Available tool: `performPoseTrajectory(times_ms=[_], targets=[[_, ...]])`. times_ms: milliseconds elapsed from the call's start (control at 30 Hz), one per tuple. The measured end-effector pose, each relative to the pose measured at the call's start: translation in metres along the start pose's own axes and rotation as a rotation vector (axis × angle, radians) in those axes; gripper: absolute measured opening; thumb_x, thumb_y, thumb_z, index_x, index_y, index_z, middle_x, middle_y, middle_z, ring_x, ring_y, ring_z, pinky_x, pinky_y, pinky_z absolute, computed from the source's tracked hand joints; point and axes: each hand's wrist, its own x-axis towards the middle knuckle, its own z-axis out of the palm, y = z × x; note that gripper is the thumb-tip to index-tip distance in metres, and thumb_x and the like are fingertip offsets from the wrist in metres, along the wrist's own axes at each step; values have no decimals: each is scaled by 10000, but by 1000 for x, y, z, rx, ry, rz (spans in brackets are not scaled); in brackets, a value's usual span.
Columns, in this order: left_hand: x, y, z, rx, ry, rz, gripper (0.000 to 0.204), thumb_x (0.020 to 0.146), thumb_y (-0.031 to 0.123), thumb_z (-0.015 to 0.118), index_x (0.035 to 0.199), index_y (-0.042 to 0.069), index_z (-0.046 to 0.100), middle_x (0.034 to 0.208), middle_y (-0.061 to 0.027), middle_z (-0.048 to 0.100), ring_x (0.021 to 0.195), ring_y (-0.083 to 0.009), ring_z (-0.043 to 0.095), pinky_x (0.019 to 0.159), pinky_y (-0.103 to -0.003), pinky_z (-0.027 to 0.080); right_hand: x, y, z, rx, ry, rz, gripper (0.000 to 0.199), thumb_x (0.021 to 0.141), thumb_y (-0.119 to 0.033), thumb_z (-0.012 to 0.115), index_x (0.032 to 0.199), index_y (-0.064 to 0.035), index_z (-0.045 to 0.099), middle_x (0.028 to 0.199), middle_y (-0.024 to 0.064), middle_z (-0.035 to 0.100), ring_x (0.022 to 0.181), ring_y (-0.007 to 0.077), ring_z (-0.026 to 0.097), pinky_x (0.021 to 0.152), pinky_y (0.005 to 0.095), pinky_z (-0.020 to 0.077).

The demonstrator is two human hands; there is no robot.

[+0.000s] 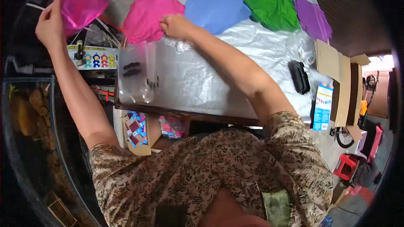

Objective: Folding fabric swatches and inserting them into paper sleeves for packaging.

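Pink cloth [147,10] lies spread toward the back left of the silvery tabletop [202,88]. Nearest, the tabletop's front edge runs above an open carton [145,149]; behind that edge, bare room stretches right toward a black case [299,77], while a clear bag [139,82] takes the left corner. Further up, the right hand [176,27] curls its fingers at the cloth's right edge (whether this grip pinches fabric, I cannot tell). The left hand [51,23], out past the left edge, has its grip closed on a glossy magenta piece [82,2], seemingly the one yet unlaid. Alongside and beyond, a light blue cloth [216,8], green cloth [271,8] and purple cloth [313,18] look already laid out, crowding the far side.
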Motion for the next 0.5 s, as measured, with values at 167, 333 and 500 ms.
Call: performPoseTrajectory(times_ms=[167,333,500], targets=[[-112,87,24,17,-456,319,236,870,264,773,960,47,756,854,-61,754,773,-107,667,751,-261,513,-117,5,-97,310,-36,28,309,968,-200,573,1195,-23,685,1104,183,732,1066,282,700,923,359,531],[-239,153,52,-204,-636,855,85,816,60,711,895,75,738,878,-52,710,839,-183,676,822,-364,513,-277,8,-183,183,210,173,272,991,-125,583,1216,-15,690,1215,165,707,1144,268,670,993,350,499],[-360,153,55,-242,-855,946,128,804,62,685,916,116,713,927,-39,670,896,-175,645,892,-369,465,-373,0,-203,225,515,341,278,952,-50,605,1216,-20,689,1230,149,699,1175,335,649,1039,424,477]])
